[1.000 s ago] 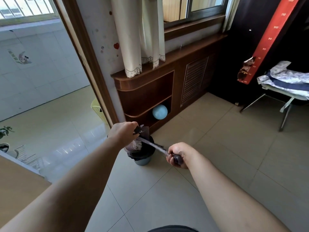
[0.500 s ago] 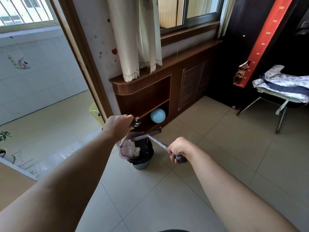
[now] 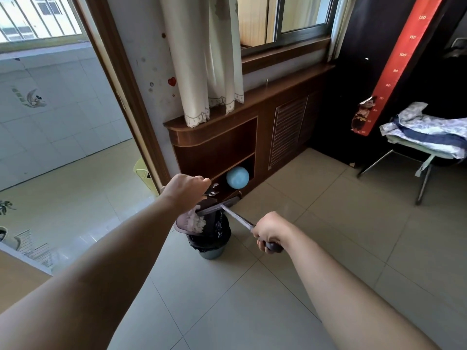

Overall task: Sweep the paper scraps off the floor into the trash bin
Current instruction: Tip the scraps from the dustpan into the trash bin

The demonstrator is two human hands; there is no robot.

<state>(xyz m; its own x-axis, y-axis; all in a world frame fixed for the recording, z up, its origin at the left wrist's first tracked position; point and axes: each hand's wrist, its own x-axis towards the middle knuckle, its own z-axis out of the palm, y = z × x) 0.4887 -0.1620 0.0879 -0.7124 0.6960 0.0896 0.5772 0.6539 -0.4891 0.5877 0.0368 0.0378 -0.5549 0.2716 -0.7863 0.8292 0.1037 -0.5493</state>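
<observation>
**As scraps hung over the bin, the sweep looked nearly done**

While the dustpan (image 3: 185, 223) was tilted steeply over the trash bin (image 3: 211, 251) at 12 o'clock, straight ahead of the person, the job looked to be at approx. its last step. The left hand (image 3: 185, 189) had its fingers curled round the pan's dark handle and held it up, handle end high, at the bin's 10 o'clock rim. The right hand (image 3: 269, 232) was a closed fist round the handle of the broom (image 3: 219, 206), w/ the broom head lying across the pan's upper edge. The paper scraps (image 3: 199, 222), a white crumpled wad, sat in the pan above the black liner (image 3: 219, 232). Whether any had already dropped in couldn't be told, as the inside was too dark.

Done, by the look of it: the gathering. The floor tiles (image 3: 227, 311) from 3 round to 9 o'clock of the bin showed no scraps, tho patches under the arms were hidden.

Left to do, prob.: drag or shake the wad out into the bin, then check for strays.

Misc.: a blue ball (image 3: 237, 177) sat on the low shelf of the wooden cabinet (image 3: 214, 145), at the bin's 1 o'clock and apart from the tools. A chair (image 3: 422, 188) w/ folded bedding (image 3: 427, 130) stood at 3 o'clock, well apart.
</observation>
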